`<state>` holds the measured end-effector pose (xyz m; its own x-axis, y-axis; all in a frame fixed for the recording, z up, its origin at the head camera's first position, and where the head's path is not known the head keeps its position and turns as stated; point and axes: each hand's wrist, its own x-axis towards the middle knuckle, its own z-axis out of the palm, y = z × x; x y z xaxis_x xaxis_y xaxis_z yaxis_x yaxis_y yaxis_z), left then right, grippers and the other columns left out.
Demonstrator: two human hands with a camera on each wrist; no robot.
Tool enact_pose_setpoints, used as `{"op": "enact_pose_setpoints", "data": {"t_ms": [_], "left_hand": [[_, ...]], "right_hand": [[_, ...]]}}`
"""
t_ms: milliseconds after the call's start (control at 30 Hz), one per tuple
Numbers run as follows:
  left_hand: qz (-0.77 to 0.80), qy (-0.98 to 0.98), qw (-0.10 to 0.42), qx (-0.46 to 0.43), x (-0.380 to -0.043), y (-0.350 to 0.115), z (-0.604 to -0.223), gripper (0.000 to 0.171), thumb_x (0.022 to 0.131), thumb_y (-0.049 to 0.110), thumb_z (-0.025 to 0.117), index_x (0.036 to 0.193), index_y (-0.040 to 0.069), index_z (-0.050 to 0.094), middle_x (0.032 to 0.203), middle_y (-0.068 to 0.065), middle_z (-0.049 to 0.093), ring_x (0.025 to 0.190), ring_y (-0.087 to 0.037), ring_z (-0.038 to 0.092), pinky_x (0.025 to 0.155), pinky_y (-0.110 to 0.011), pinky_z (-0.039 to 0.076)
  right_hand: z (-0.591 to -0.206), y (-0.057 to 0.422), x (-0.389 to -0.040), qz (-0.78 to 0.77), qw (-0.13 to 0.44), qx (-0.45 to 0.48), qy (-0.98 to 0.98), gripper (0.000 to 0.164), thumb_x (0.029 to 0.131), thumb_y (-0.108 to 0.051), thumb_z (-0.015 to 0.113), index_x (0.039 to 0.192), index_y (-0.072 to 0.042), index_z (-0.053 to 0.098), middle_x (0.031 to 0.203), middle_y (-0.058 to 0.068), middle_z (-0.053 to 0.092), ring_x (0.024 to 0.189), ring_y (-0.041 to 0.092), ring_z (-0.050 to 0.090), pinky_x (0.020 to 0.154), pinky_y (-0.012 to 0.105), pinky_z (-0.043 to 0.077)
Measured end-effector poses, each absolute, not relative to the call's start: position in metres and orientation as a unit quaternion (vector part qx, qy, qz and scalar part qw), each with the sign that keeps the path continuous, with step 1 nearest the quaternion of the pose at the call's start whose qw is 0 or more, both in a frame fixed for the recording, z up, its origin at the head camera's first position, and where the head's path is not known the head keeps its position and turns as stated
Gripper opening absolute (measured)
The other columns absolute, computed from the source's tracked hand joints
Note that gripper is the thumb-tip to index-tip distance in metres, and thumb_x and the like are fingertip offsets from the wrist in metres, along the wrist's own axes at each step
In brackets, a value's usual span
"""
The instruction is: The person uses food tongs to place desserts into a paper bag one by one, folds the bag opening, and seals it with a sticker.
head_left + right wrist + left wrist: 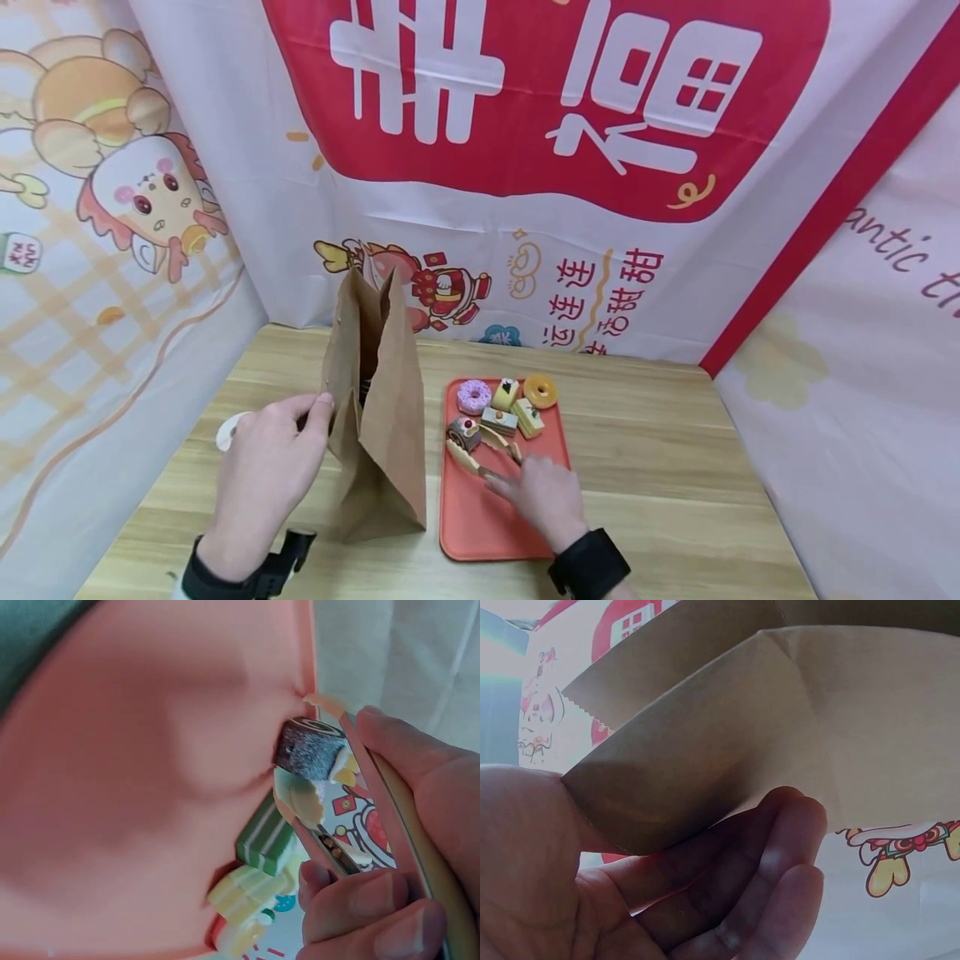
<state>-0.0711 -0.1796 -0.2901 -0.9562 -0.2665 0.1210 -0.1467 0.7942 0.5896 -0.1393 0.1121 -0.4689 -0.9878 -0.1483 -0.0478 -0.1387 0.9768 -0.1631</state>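
Observation:
My left hand [270, 454] grips the upper side edge of an upright brown paper bag [393, 417], whose mouth gapes open. In the left wrist view, the bag's rim [705, 727] passes between thumb and curled fingers. My right hand [551, 500] holds a pair of tongs [467, 458] over a red tray [491, 525]. The tong tips stand either side of a dark chocolate roll cake [465, 431] at the tray's left edge. Seen from the right wrist, the roll cake [309, 750] has a spiral end and lies between the two tips.
Behind the roll cake on the tray are a purple donut [474, 397], an orange-glazed donut [540, 391] and several small cake pieces, one a layered slice [498, 422]. A white round object [227, 432] is partly hidden behind my left hand. Printed cloth [480, 217] hangs behind the wooden table [660, 467].

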Motion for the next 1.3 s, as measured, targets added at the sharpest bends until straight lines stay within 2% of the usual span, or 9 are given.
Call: {"op": "enact_pose_setpoints", "data": {"t_ms": [300,533,767,1300], "left_hand": [[-0.301,-0.942,0.095,0.112,-0.072,-0.177,-0.291,0.043,0.104,0.042,0.042,0.101,0.015,0.075,0.071,-0.003,0.061,0.074,-0.027,0.061,0.050,-0.038,0.040],[-0.297,-0.943,0.094,0.113,-0.071,-0.176,-0.290,0.044,0.104,0.042,0.041,0.109,0.014,0.075,0.083,-0.007,0.067,0.082,-0.032,0.065,0.049,-0.040,0.042],[-0.297,-0.943,0.087,0.119,-0.072,-0.174,-0.289,0.043,0.104,0.042,0.041,0.104,0.015,0.075,0.079,-0.006,0.065,0.080,-0.030,0.063,0.050,-0.040,0.042],[-0.297,-0.943,0.089,0.117,-0.073,-0.173,-0.289,0.043,0.104,0.042,0.041,0.095,0.016,0.074,0.074,-0.005,0.062,0.077,-0.030,0.063,0.048,-0.040,0.040]], "right_hand": [[-0.479,0.108,-0.134,-0.084,-0.008,-0.060,0.995,0.066,0.076,-0.074,0.065,0.060,-0.013,0.045,0.054,0.000,0.041,0.042,0.016,0.040,0.040,0.034,0.032],[-0.488,0.103,-0.129,-0.088,-0.016,-0.041,0.995,0.064,0.077,-0.070,0.068,0.061,-0.012,0.045,0.052,0.000,0.040,0.042,0.017,0.039,0.041,0.033,0.031],[-0.499,0.104,-0.125,-0.090,-0.047,-0.036,0.994,0.063,0.076,-0.067,0.071,0.062,-0.012,0.045,0.051,0.000,0.038,0.041,0.017,0.037,0.040,0.033,0.030],[-0.497,0.122,-0.122,-0.159,-0.012,-0.001,0.987,0.060,0.080,-0.069,0.065,0.064,-0.014,0.048,0.054,0.000,0.042,0.045,0.017,0.039,0.044,0.034,0.031]]}}
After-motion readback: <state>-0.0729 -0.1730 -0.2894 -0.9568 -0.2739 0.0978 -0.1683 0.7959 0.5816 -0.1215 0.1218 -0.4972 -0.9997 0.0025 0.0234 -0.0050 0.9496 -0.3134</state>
